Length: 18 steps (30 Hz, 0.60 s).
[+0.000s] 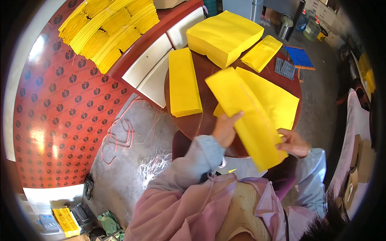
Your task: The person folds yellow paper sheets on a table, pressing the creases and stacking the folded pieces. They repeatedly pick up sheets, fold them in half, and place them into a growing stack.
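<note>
A long folded yellow sheet [249,120] with a faint line along its length is held slantwise above the round brown table [187,126]. My left hand [226,129] grips its left edge, thumb on top and the other fingers hidden beneath. At the near right corner my right hand [293,143] pinches the same sheet, its fingers bent over the edge. Under it lies a wider flat yellow sheet [283,102], partly covered. A narrow yellow stack [185,80] is to the left, and a tall wide yellow stack [225,38] stands at the back.
A smaller yellow bundle [263,53] and a grey textured pad [284,68] lie at the table's far right. Many yellow bundles [110,32] are piled on the red patterned surface [60,116] at left. A blue-topped stool [298,57] stands beyond; white string [155,166] litters the floor.
</note>
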Tool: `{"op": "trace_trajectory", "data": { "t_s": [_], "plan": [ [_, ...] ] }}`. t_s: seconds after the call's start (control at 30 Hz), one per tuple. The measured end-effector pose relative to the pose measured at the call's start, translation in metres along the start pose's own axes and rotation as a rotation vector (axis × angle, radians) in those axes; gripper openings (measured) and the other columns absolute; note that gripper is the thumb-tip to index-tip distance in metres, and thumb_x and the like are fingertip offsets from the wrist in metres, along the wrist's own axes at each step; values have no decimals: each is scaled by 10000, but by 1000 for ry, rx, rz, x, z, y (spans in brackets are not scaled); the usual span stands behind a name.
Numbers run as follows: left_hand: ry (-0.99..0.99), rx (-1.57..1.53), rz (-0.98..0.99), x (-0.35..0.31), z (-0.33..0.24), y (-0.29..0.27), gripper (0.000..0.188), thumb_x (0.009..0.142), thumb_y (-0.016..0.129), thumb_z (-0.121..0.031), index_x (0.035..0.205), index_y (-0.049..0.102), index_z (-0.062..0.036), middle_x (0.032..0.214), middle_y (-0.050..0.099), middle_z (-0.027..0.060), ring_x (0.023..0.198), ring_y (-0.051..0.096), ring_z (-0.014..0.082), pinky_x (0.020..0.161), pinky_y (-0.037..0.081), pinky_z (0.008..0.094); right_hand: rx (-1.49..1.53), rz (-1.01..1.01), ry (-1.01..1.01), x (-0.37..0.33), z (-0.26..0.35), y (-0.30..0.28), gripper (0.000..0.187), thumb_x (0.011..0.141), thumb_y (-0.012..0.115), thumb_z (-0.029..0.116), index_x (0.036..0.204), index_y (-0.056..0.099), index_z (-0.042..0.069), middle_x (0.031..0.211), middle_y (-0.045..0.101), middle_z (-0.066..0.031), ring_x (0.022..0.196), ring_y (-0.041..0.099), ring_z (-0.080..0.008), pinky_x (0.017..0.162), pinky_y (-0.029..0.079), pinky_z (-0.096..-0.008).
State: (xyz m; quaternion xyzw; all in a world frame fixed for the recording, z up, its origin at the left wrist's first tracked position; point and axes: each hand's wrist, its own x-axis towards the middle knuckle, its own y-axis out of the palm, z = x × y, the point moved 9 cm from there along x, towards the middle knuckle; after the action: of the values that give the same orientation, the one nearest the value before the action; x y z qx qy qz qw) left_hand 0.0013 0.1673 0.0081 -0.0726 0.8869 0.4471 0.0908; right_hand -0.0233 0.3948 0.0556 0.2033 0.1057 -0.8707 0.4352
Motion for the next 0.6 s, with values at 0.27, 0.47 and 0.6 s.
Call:
{"op": "trace_trajectory", "data": {
  "t_s": [0.27,0.47,0.6],
  "plan": [
    [72,572,75,37,-247,-84,449,1008,695,-115,1414,556,21,1321,695,142,1188,697,249,1018,574,387,231,181,-367,181,77,154,480,1004,670,38,1453,518,-32,1303,697,-83,1178,666,-140,1015,518,-283],
    [20,579,-6,127,-292,-166,485,996,712,-117,1425,544,37,1330,692,156,1172,706,261,1014,576,382,53,-60,-282,299,84,158,398,966,731,125,1336,631,21,762,625,28,670,571,-83,657,469,-250],
    [-71,678,-357,155,-263,-244,508,979,739,-125,1406,547,70,1309,696,190,1136,721,279,1004,584,379,15,-172,-182,337,47,150,395,895,800,213,1224,682,30,799,694,-29,714,648,-128,673,502,-280]
  ]
}}
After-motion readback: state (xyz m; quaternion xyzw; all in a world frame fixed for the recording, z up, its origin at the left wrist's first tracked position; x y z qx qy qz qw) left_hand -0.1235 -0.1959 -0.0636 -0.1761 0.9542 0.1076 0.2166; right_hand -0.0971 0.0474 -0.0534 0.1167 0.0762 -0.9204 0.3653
